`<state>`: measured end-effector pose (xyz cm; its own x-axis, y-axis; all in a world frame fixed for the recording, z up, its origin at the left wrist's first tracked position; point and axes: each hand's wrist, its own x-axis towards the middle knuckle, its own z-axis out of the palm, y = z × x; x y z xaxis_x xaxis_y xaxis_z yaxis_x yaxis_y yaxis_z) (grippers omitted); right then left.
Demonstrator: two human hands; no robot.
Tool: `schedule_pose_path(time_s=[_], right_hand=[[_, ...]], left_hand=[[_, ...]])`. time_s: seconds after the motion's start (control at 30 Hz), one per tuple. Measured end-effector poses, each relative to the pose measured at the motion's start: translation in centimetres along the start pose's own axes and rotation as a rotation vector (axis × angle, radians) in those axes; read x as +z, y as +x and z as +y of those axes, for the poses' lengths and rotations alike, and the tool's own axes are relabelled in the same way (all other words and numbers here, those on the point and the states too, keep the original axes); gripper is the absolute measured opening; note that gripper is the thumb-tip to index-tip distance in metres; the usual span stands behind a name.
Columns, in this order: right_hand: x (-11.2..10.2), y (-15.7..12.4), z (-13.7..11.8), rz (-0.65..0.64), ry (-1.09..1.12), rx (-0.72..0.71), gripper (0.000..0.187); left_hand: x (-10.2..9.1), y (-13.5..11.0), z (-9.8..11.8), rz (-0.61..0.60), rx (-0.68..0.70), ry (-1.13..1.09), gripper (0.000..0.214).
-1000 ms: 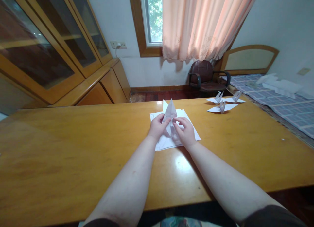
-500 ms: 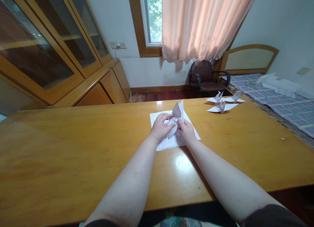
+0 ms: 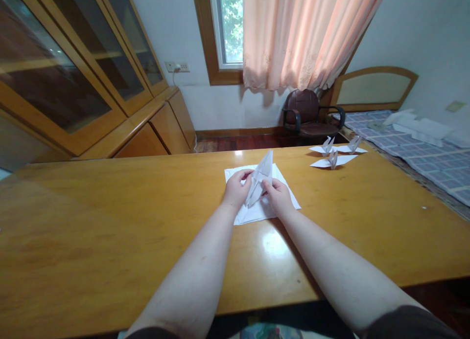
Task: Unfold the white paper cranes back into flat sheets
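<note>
Left hand point(image 3: 236, 187) and right hand point(image 3: 279, 197) (fingers pinching) hold pointed, folded white paper point(image 3: 265, 166) near the yellow-brown wooden tabletop's point(image 3: 110, 231) far edge.

The folded paper point(image 3: 265, 166) is white with grey shading; the paper sheets point(image 3: 257, 214) and paper birds point(image 3: 333, 160) are white. The surface point(image 3: 110, 231) is honey-yellow wood with faint brown grain. The curtain point(image 3: 301, 35) is peach pink with a floral pattern. The chair point(image 3: 302, 105) is dark maroon, its armrests point(image 3: 293, 119) black. The bedspread point(image 3: 414, 148) is blue-grey plaid, the headboard point(image 3: 372, 92) cream edged in brown.
</note>
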<state>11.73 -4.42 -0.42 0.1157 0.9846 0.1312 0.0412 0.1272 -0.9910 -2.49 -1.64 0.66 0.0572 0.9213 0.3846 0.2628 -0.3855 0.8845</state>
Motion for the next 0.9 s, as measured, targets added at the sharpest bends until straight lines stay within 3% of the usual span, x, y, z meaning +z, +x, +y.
schedule_pose_path(time_s=[0.1, 0.17, 0.27, 0.4, 0.57, 0.73, 0.9], right_hand=[[-0.13, 0.15, 0.51, -0.023, 0.096, 0.001, 0.035], [-0.2, 0.24, 0.77, -0.046, 0.132, -0.008, 0.035], [-0.23, 0.31, 0.8, -0.029, 0.162, -0.002, 0.036], [-0.1, 0.31, 0.32, 0.059, 0.172, 0.004, 0.03], [0.05, 0.27, -0.05, 0.171, 0.236, -0.039, 0.036], [-0.13, 0.28, 0.05, 0.154, 0.089, -0.059, 0.023], [-0.13, -0.02, -0.08, 0.148, -0.122, -0.093, 0.036]], left_hand=[[0.48, 0.22, -0.45, 0.027, -0.148, -0.223, 0.038], [0.73, 0.27, -0.52, -0.059, -0.264, -0.388, 0.049], [0.74, 0.23, -0.41, -0.181, -0.349, -0.502, 0.049], [0.35, 0.25, -0.57, -0.145, -0.366, -0.437, 0.037], [0.25, 0.25, -1.04, -0.155, -0.381, -0.411, 0.027], [0.32, 0.0, -0.82, -0.24, -0.4, -0.463, 0.026], [0.04, -0.07, -0.59, -0.243, -0.407, -0.398, 0.032]])
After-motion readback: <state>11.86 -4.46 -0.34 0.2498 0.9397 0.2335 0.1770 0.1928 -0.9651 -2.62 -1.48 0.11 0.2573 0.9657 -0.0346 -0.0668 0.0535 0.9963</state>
